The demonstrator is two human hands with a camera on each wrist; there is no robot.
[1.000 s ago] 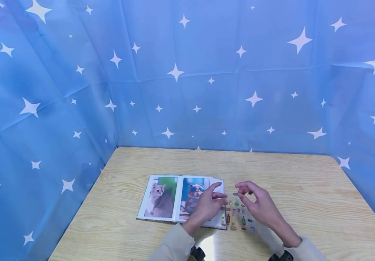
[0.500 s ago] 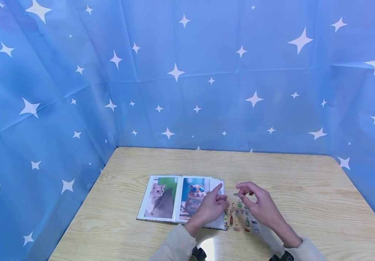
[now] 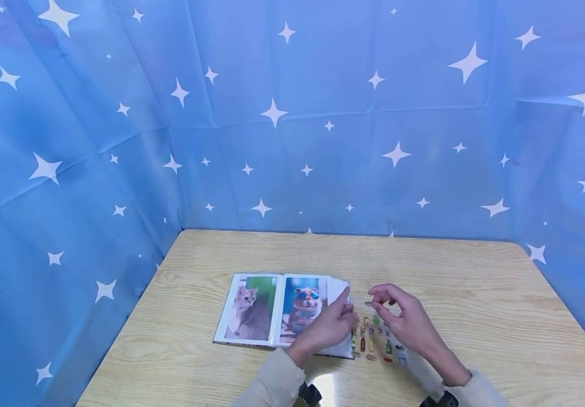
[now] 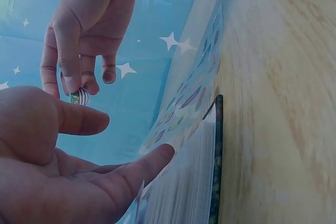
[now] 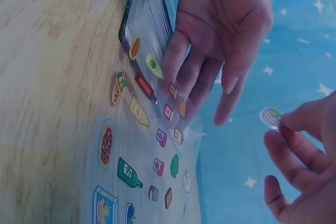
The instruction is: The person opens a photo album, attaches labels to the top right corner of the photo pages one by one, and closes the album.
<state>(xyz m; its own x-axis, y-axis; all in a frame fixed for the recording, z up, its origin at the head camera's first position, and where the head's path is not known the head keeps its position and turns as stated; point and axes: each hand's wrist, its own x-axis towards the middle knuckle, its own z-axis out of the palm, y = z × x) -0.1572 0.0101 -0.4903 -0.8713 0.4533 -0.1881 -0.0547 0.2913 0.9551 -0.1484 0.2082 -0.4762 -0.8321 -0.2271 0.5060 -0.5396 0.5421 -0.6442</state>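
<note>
In the head view, my right hand (image 3: 408, 321) is raised over the table, thumb and forefinger pinching a small sticker. The right wrist view shows this sticker (image 5: 270, 117) as rounded, with dark and white stripes and some green. Below it lies a clear sticker sheet (image 3: 375, 340) printed with several bottles, jars and foods. My left hand (image 3: 326, 327) is over the right part of an open photo album (image 3: 337, 351), fingers extended to the near edge of the sheet. Its thumb (image 4: 86, 119) stands apart from those fingers. In the right wrist view the sheet overlaps the left fingertips.
The album's left page has a cat photo (image 3: 249, 311), and beside it is a photo of a hamster in sunglasses (image 3: 304, 305). Everything lies on a wooden table (image 3: 455, 282). A blue curtain with white stars (image 3: 343, 141) hangs behind and to the sides.
The sticker sheet has shifted slightly to the right. My left hand has moved a little to the right too, while the right hand stays nearly still with the sticker.
</note>
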